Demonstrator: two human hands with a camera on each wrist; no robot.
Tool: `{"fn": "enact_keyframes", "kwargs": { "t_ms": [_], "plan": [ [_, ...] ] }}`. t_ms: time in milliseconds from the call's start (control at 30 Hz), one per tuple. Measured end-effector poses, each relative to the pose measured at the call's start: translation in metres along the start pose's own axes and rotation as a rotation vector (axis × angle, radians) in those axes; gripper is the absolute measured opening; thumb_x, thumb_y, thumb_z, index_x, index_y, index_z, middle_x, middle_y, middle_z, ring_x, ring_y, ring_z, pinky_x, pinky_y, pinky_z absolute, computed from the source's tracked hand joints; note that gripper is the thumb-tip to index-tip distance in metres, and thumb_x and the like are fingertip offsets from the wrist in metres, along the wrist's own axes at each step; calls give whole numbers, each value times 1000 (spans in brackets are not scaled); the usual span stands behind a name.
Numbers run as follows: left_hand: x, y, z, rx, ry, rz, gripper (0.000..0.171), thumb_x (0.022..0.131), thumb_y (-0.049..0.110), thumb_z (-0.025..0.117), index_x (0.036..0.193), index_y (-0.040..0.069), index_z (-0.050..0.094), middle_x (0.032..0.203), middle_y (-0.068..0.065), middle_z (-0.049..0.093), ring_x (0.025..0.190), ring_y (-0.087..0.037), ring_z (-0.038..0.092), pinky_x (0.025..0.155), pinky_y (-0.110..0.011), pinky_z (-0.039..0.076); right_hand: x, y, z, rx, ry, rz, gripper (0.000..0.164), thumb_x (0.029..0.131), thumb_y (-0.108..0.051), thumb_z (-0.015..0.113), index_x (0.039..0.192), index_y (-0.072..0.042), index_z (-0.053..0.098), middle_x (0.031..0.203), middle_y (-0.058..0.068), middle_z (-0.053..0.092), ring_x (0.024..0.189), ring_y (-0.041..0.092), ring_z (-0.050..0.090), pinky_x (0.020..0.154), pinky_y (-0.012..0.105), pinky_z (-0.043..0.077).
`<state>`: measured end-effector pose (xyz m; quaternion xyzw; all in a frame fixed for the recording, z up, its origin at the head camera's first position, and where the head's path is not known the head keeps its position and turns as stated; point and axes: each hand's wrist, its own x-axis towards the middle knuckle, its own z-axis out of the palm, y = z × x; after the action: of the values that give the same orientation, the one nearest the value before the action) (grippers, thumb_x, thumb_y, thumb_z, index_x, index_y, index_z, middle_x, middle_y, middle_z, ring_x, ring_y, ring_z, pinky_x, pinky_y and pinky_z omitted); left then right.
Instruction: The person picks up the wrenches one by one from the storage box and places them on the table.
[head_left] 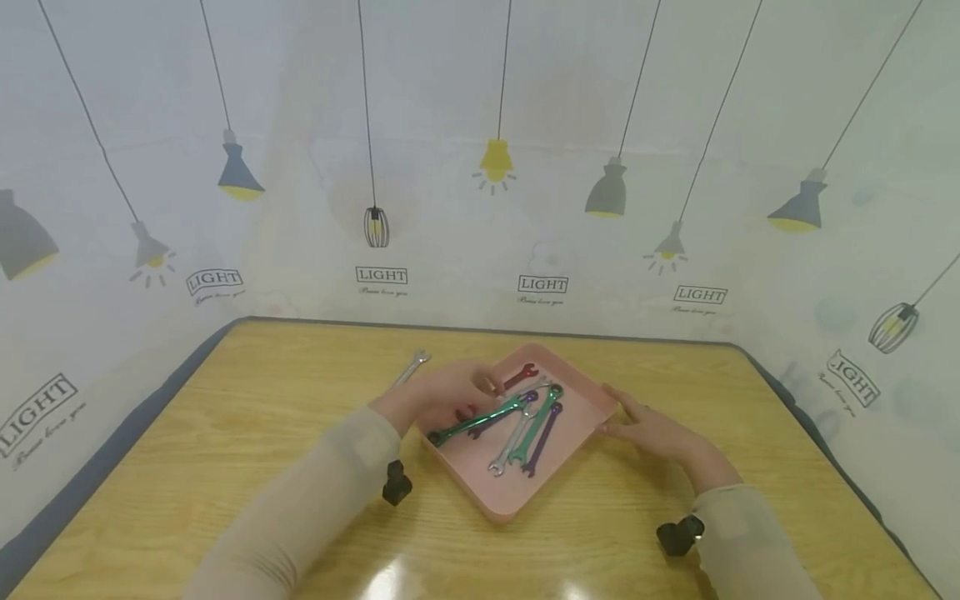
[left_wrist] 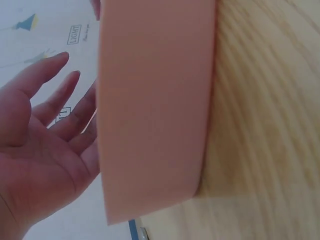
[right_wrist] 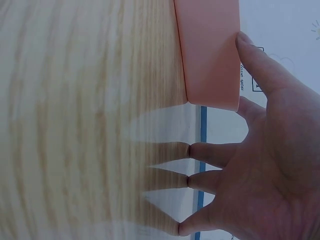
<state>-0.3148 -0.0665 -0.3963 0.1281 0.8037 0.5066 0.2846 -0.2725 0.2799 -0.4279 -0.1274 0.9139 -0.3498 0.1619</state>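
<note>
Table first: on it I have the pink tray, set cornerwise. The left hand reaches over the tray's left wall, fingers loosely parted; I see nothing in them, though some tips are hidden behind that wall in the left wrist view. The right hand is at the right corner, thumb against the rim, other fingers straight and spread, no tool in them. I judge the step as sorting the tray's contents while the right hand steadies it; next calls for a clean pinch without dragging neighbours. Only the head view shows the tray's inside: a green wrench slanting leftward, a red wrench beside the left fingertips. The right wrist view alone separates the lower fingers.
</note>
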Motion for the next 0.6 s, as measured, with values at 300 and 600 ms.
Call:
{"fn": "enact_keyframes", "kwargs": {
  "t_ms": [300, 600],
  "plan": [
    [5, -9, 3, 190, -68, 83, 41, 88, 18, 71, 127, 11, 59, 125, -4, 57, 113, -23, 53, 99, -44, 43, -1, -1, 0, -3, -1, 13, 83, 97, -45, 55, 157, -13, 8, 155, 31, 11, 138, 56, 10, 105, 72, 13],
    [6, -13, 5, 240, -85, 88, 45, 89, 13, 71, 131, 12, 56, 129, -7, 56, 115, -22, 52, 100, -41, 43, -1, -1, 0, -9, 5, 5, 82, 97, -44, 54, 157, -12, 9, 155, 31, 12, 138, 56, 10, 105, 72, 11]
  ]
}}
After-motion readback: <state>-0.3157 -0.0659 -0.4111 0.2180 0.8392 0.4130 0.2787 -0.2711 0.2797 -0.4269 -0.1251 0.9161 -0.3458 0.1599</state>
